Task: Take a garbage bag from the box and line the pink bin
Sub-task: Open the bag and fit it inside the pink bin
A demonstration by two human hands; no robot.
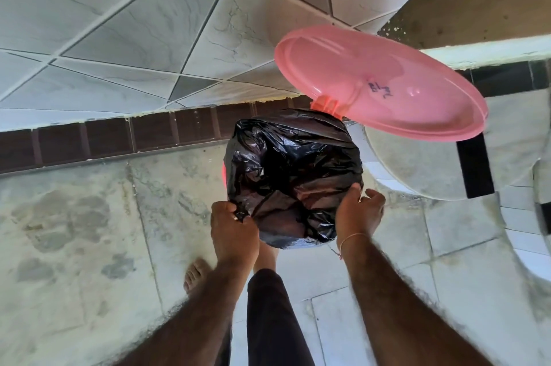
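A black garbage bag (293, 177) is draped over the top of the pink bin, hiding nearly all of it; only a pink sliver (223, 174) of the bin's side shows at the left. The bin's round pink lid (381, 82) stands swung up behind it on its hinge. My left hand (234, 231) pinches the bag's edge at the near left rim. On the near right rim, my right hand (359, 210) grips the bag with its thumb over the plastic. The box is out of view.
The bin stands on a stained concrete floor (74, 231) beside a tiled wall (134, 22) with a dark brick strip at its base. A round white basin-like object (432, 162) with a black strap sits at the right. My bare feet and a dark trouser leg are below.
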